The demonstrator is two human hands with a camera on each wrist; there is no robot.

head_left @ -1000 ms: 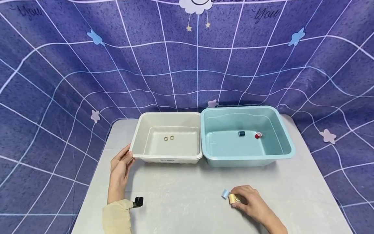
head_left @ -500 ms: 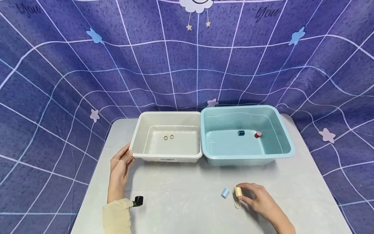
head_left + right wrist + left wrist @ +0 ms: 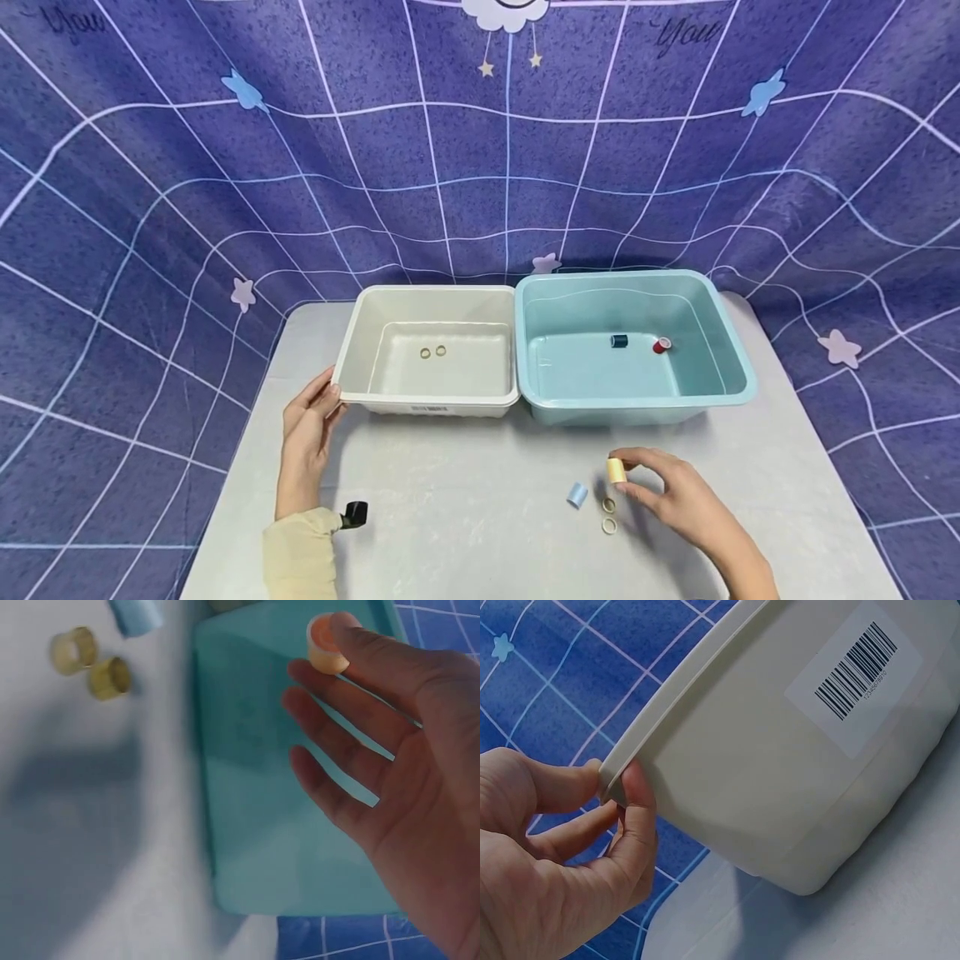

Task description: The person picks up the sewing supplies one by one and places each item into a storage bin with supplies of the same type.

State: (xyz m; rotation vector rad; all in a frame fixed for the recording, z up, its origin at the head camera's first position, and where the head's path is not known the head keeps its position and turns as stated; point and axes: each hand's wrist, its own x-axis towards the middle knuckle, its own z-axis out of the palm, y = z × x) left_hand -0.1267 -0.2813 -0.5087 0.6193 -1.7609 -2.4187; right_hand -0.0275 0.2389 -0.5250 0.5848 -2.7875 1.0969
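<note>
My left hand (image 3: 306, 433) grips the front left corner of the white bin (image 3: 427, 400), thumb on the rim and fingers curled beneath it in the left wrist view. Above the table, my right hand (image 3: 675, 496) pinches a yellow thread spool (image 3: 616, 471) between thumb and fingertips; the right wrist view shows the spool (image 3: 327, 646) end-on. A light blue spool (image 3: 577, 495) lies on the table to its left. Two gold rings (image 3: 609, 505) lie just below the held spool. Two more gold rings (image 3: 425, 353) are inside the white bin.
To the right of the white bin, against it, stands a teal bin (image 3: 637, 402) holding a dark spool (image 3: 618, 341) and a red spool (image 3: 662, 345). A patterned purple curtain (image 3: 480, 150) hangs behind the grey table (image 3: 465, 517).
My right hand has lifted the yellow spool off the table and moved it away from me and slightly right, uncovering the two rings. The left hand stays on the white bin.
</note>
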